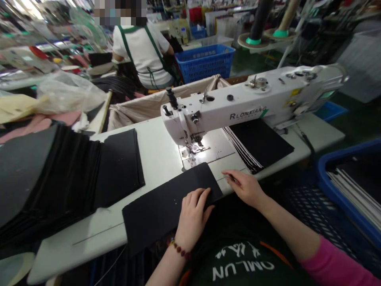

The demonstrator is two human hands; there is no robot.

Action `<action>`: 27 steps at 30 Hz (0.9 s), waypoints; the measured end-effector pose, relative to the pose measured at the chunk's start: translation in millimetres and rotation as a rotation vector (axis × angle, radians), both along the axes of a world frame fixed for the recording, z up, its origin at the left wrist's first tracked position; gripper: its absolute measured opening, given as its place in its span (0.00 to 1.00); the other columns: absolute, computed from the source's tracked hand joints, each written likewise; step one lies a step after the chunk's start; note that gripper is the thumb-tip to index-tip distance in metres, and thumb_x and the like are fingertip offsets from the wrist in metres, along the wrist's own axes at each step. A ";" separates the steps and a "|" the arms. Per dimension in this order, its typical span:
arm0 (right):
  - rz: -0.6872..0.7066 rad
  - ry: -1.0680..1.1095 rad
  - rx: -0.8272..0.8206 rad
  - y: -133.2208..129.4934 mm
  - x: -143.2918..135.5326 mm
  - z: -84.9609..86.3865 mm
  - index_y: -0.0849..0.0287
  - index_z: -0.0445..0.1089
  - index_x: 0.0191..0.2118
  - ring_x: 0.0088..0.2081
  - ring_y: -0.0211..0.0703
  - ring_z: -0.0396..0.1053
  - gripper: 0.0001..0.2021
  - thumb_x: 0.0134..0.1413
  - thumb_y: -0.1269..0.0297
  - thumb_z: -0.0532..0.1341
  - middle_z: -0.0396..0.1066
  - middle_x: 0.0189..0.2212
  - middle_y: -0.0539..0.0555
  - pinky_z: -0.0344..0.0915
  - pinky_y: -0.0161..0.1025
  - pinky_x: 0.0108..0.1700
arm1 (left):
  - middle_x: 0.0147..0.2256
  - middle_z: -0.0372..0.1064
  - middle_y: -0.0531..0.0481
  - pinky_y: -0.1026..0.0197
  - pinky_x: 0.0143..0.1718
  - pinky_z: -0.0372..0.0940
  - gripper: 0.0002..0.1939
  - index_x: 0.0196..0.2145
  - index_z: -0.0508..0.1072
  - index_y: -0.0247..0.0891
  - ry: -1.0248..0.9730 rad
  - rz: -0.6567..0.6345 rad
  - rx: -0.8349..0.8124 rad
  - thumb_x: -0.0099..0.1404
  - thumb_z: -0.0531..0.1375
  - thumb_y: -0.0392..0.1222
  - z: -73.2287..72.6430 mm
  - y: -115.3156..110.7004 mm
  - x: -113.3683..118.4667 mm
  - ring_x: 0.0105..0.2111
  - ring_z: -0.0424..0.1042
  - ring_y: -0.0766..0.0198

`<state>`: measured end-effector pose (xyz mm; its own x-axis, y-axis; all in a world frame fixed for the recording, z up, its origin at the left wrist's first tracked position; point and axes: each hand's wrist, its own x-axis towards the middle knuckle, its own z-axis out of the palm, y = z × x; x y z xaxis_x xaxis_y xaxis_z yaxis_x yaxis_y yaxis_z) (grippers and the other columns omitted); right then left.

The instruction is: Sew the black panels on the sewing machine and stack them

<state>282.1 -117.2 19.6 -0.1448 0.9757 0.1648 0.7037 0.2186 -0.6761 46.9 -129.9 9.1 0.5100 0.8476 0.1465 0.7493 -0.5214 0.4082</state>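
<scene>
A flat black panel point(166, 202) with one rounded corner lies on the sewing table, its near side overhanging the front edge. My left hand point(193, 210) holds this panel near its right end, fingers bent on top and thumb at the near edge. To the right of the panel, my right hand point(242, 186) is closed just above the tabletop. Something small and dark shows between its fingers, too little of it to name. Beyond the panel stands a white sewing machine point(214, 111), its lit needle area point(195, 149) close to the panel's far edge.
Stacked black panels point(117, 167) cover the table's left side. Another stack with white edges point(262, 143) lies under the machine arm. A blue basket point(324, 167) holding more panels stands at the right. A seated co-worker point(145, 51) and a blue crate point(205, 63) are behind the machine.
</scene>
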 end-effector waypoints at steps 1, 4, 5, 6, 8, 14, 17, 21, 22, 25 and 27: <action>-0.062 0.011 -0.028 -8.6 3.0 0.2 0.54 0.67 0.50 0.41 0.42 0.73 0.13 0.66 0.59 0.50 0.75 0.42 0.52 0.66 0.37 0.43 | 0.49 0.67 0.44 0.50 0.48 0.63 0.20 0.56 0.65 0.43 -0.026 -0.027 -0.006 0.67 0.59 0.41 -0.2 3.3 10.6 0.48 0.66 0.54; -0.145 -0.040 -0.149 -33.0 6.8 -0.3 0.54 0.66 0.42 0.31 0.42 0.72 0.12 0.65 0.52 0.52 0.74 0.30 0.49 0.64 0.37 0.35 | 0.40 0.70 0.47 0.54 0.42 0.63 0.08 0.44 0.73 0.43 -0.095 -0.081 -0.034 0.70 0.55 0.40 -1.9 11.8 27.0 0.41 0.67 0.57; -0.141 -0.067 -0.181 -39.9 6.1 -1.0 0.54 0.65 0.41 0.31 0.43 0.72 0.12 0.64 0.52 0.52 0.73 0.29 0.48 0.63 0.37 0.34 | 0.39 0.70 0.48 0.54 0.41 0.63 0.08 0.42 0.73 0.43 -0.116 -0.090 -0.052 0.70 0.54 0.40 -2.3 14.0 28.4 0.40 0.67 0.58; -0.129 -0.089 -0.204 -45.8 4.6 -2.1 0.54 0.65 0.41 0.31 0.43 0.72 0.12 0.65 0.52 0.52 0.72 0.29 0.48 0.62 0.37 0.33 | 0.38 0.70 0.48 0.55 0.41 0.63 0.08 0.40 0.73 0.42 -0.134 -0.094 -0.075 0.71 0.53 0.39 -2.2 15.6 28.6 0.39 0.67 0.58; -0.094 -0.122 -0.224 -54.3 -0.4 -5.3 0.54 0.64 0.42 0.32 0.43 0.72 0.10 0.66 0.55 0.50 0.72 0.31 0.49 0.61 0.37 0.34 | 0.39 0.70 0.48 0.54 0.41 0.63 0.09 0.40 0.73 0.42 -0.156 -0.094 -0.118 0.71 0.53 0.38 -0.3 17.3 27.1 0.39 0.66 0.58; -0.021 -0.263 -0.200 -56.2 -18.2 -14.6 0.55 0.62 0.37 0.29 0.43 0.71 0.10 0.67 0.57 0.50 0.72 0.30 0.50 0.55 0.37 0.29 | 0.39 0.68 0.48 0.53 0.42 0.63 0.07 0.38 0.72 0.42 -0.181 -0.084 -0.162 0.70 0.53 0.38 7.6 13.2 25.3 0.39 0.65 0.58; -0.011 -0.352 -0.164 -51.0 -24.2 -14.8 0.55 0.62 0.36 0.28 0.43 0.71 0.11 0.67 0.56 0.50 0.73 0.30 0.50 0.52 0.38 0.27 | 0.38 0.67 0.48 0.54 0.41 0.63 0.08 0.38 0.72 0.42 -0.189 -0.069 -0.155 0.70 0.53 0.39 6.3 10.6 27.1 0.39 0.65 0.58; -0.003 -0.417 -0.154 -46.7 -26.7 -12.6 0.55 0.63 0.35 0.26 0.41 0.70 0.11 0.68 0.59 0.48 0.73 0.27 0.49 0.49 0.38 0.25 | 0.38 0.66 0.47 0.55 0.40 0.63 0.08 0.39 0.72 0.42 -0.194 -0.086 -0.114 0.70 0.53 0.38 7.9 8.5 25.0 0.39 0.65 0.58; -0.002 -0.415 -0.154 -46.3 -25.8 -12.1 0.55 0.63 0.35 0.26 0.41 0.70 0.12 0.68 0.60 0.48 0.73 0.27 0.49 0.49 0.38 0.25 | 0.38 0.66 0.46 0.55 0.40 0.63 0.08 0.40 0.72 0.41 -0.204 -0.102 -0.107 0.70 0.53 0.37 9.9 7.7 20.7 0.39 0.66 0.59; -0.014 -0.366 -0.148 -45.2 -18.8 -11.5 0.54 0.63 0.35 0.28 0.42 0.71 0.12 0.68 0.58 0.48 0.72 0.28 0.49 0.53 0.37 0.27 | 0.36 0.67 0.47 0.56 0.40 0.63 0.06 0.36 0.72 0.41 -0.192 -0.207 -0.079 0.68 0.56 0.37 16.5 1.7 -8.0 0.37 0.66 0.60; -0.047 -0.317 -0.136 -43.5 -12.5 -12.0 0.54 0.64 0.37 0.29 0.42 0.71 0.12 0.67 0.54 0.50 0.72 0.28 0.49 0.57 0.37 0.28 | 0.31 0.66 0.49 0.56 0.38 0.63 0.07 0.28 0.71 0.40 -0.129 -0.292 -0.047 0.66 0.59 0.39 17.9 -7.1 -39.5 0.34 0.66 0.61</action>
